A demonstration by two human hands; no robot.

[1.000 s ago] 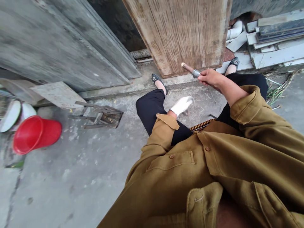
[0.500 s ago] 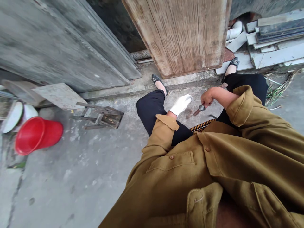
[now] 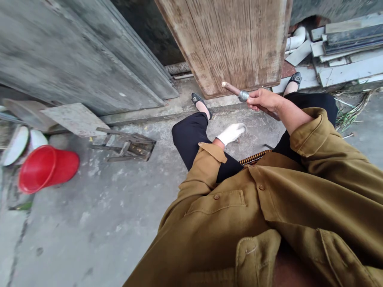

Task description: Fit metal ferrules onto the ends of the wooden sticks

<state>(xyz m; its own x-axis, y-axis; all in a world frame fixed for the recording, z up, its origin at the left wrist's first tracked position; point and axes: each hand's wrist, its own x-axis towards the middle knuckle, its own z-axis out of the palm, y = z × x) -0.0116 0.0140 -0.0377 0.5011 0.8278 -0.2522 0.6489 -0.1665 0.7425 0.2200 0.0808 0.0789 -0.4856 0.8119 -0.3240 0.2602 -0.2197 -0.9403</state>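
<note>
My right hand [image 3: 265,100], bare, is closed around a wooden stick [image 3: 231,88] and lifted in front of the wooden door's lower edge. Grey metal wire [image 3: 243,96] is wound thickly around the stick just beyond my fingers. The stick's pale cut end points up and to the left. Lower down, between my knees, my left hand [image 3: 231,134] wears a white glove, its fingers curled together. A thin, pale curved shape shows at its fingertips, but what the glove grips is too small to make out.
A brown plank door [image 3: 230,44] stands ahead, with grey wooden panels [image 3: 89,59] to its left. A small wooden stool [image 3: 131,147] and a red bucket [image 3: 49,169] are on the concrete at left. Stacked tiles and boards [image 3: 353,69] lie at right.
My right hand has risen away from the gloved hand, and the stick has swung from pointing down-left to pointing up-left. My left hand has shifted only slightly, to the right and down.
</note>
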